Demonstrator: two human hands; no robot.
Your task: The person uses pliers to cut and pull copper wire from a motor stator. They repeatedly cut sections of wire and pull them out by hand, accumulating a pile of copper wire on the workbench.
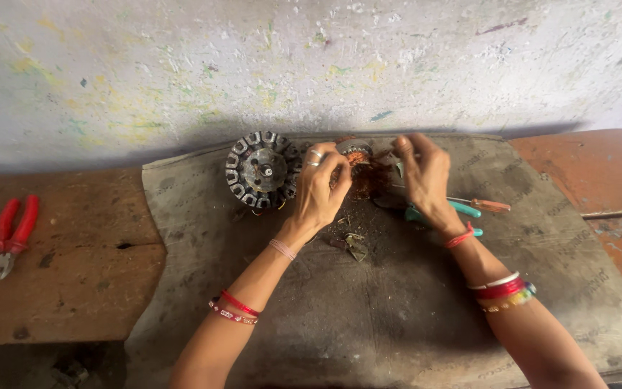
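My left hand (pixel 322 189) is closed around a small round motor part wound with copper wire (pixel 356 153), held just above a dark mat (pixel 397 310). My right hand (pixel 425 176) pinches something fine at the part's right side, probably a strand of copper wire; the strand itself is too thin to make out. A tangle of loose copper wire (pixel 368 180) lies under the hands. A round slotted metal motor core (pixel 262 170) with a centre shaft sits on the mat just left of my left hand.
A screwdriver with an orange handle (pixel 489 205) and a teal-handled tool (pixel 437 211) lie by my right wrist. Small debris (pixel 354 245) is scattered mid-mat. Red-handled pliers (pixel 10 234) rest on the wooden bench (pixel 59 288) far left. A paint-flecked wall (pixel 311 65) rises behind.
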